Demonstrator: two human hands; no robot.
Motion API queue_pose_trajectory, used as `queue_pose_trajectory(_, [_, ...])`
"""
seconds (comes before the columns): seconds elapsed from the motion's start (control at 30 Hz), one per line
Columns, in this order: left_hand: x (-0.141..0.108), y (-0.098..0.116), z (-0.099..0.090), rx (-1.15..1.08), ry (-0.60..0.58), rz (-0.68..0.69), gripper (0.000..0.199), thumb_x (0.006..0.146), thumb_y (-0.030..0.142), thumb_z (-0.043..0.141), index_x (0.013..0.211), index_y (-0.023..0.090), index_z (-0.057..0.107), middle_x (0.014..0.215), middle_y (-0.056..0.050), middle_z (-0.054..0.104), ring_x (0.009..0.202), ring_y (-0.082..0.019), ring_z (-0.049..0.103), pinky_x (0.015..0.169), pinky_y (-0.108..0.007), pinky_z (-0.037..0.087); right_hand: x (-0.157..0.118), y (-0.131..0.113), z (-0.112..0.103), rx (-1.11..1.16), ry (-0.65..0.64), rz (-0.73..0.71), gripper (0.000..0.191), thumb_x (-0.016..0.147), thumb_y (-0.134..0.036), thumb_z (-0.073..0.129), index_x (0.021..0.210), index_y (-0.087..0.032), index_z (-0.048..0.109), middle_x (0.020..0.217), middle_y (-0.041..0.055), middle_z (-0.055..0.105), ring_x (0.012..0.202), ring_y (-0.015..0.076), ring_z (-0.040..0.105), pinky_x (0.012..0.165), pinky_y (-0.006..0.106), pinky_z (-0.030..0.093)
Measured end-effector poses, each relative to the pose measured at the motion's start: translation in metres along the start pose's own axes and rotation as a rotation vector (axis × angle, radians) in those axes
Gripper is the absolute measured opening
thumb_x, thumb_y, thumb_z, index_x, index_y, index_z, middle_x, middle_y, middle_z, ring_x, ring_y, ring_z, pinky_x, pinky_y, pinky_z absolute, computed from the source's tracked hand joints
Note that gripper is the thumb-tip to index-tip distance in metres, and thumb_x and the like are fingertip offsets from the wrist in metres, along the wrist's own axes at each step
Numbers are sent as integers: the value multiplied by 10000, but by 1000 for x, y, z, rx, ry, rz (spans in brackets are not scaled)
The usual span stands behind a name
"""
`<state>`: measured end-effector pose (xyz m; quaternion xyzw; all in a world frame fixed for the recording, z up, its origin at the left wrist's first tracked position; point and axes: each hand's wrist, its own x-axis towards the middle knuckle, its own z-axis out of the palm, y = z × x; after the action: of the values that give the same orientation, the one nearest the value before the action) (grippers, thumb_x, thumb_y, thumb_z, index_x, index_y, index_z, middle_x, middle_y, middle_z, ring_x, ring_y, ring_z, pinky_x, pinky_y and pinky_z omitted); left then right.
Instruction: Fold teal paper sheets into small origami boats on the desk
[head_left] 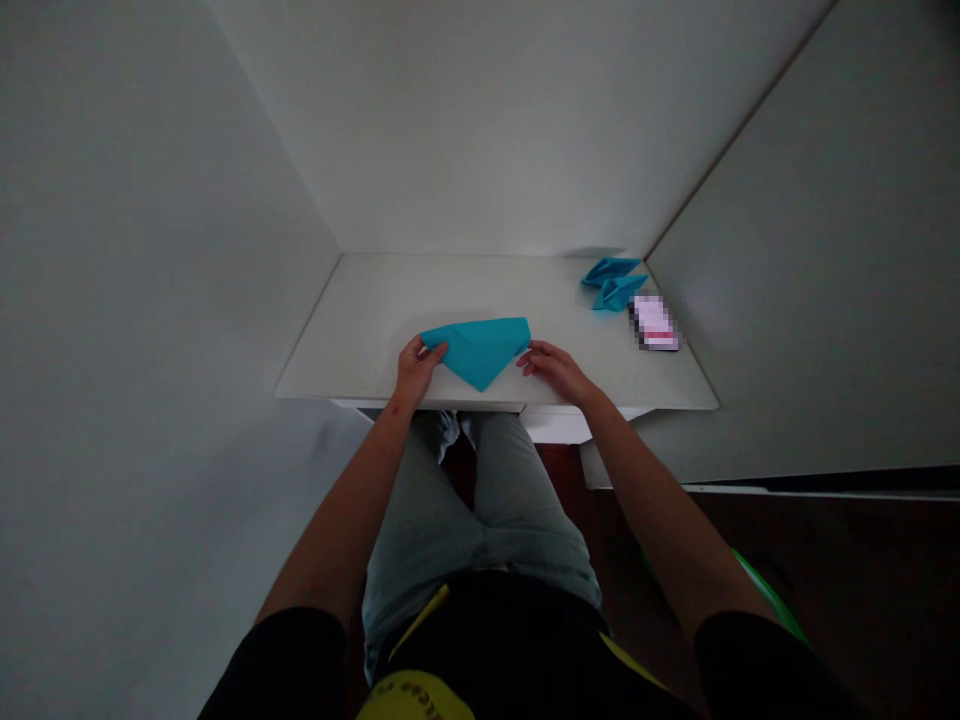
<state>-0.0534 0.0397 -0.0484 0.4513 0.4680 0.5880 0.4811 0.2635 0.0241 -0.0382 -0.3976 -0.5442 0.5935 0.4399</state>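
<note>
A sheet of blue paper (pixel 484 350), folded with one corner pointing toward me, is over the white table near its front edge. My left hand (pixel 420 368) pinches the paper's left end, thumb on top. At the paper's right end is my right hand (pixel 553 368), its fingers slightly curled and apart, the fingertips close to or touching the edge. Whether those fingers grip the paper I cannot make out.
Two folded blue paper shapes (pixel 616 284) lie at the back right of the white table (pixel 360 310). Beside them is a phone (pixel 655 322) with a blurred screen. Walls border the table at the back and sides. A white drawer front (pixel 555 428) shows beneath it.
</note>
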Motion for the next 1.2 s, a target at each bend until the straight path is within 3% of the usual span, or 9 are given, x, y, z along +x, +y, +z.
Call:
queue_pose_trajectory(0.17, [-5,4,2,54,-56,3,569,709,554,935,1089,174,746,1076,-90,820,933,-231,756,923,-427,644,4,1,14,-70,39,-12,482,778,-553,909,1112,-241,755,1063,65,802,912,229,712,891,402,590])
queue_pose_trajectory(0.37, [-9,6,6,110,-62,14,543,710,564,924,1042,184,725,1007,-77,812,890,-228,750,876,-413,641,10,11,26,-142,243,-119,474,786,-623,855,1049,-249,728,1032,56,788,956,262,703,909,438,592])
queue_pose_trajectory(0.5, [-9,5,5,105,-69,32,482,734,547,912,987,187,715,967,-63,805,886,-224,747,876,-406,636,11,13,24,-193,282,-136,439,814,-607,810,1052,-262,677,961,36,740,894,243,688,772,373,588])
queue_pose_trajectory(0.6, [-8,5,2,93,-190,8,509,718,532,928,1027,184,721,1027,-73,813,945,-236,757,925,-423,636,12,14,23,-229,320,-103,383,852,-583,767,991,-272,591,746,-18,611,693,200,600,583,305,493])
queue_pose_trajectory(0.7, [-8,4,0,78,-299,-14,547,703,493,944,1090,180,717,1127,-90,814,1005,-241,758,985,-437,625,11,14,23,-200,344,-69,375,868,-556,746,1022,-286,536,640,-68,495,561,167,492,496,275,394])
queue_pose_trajectory(0.8, [-9,4,1,93,-293,11,516,731,471,920,1098,177,707,1121,-87,808,994,-228,752,984,-420,617,8,12,22,-160,319,-81,414,843,-541,787,1062,-288,543,661,-73,493,568,154,475,489,262,368])
queue_pose_trajectory(0.93, [-11,4,2,179,-199,73,427,786,463,861,1063,177,703,1033,-68,793,924,-209,732,869,-363,616,2,8,14,-25,208,-63,453,790,-517,834,1094,-279,595,689,-71,540,564,132,473,502,256,368])
queue_pose_trajectory(1.2, [-12,5,2,191,-163,17,467,765,520,859,1055,204,672,998,-48,778,782,-179,714,714,-329,620,6,6,8,153,160,-56,378,804,-488,651,1096,-249,660,706,-14,691,535,145,516,530,291,422])
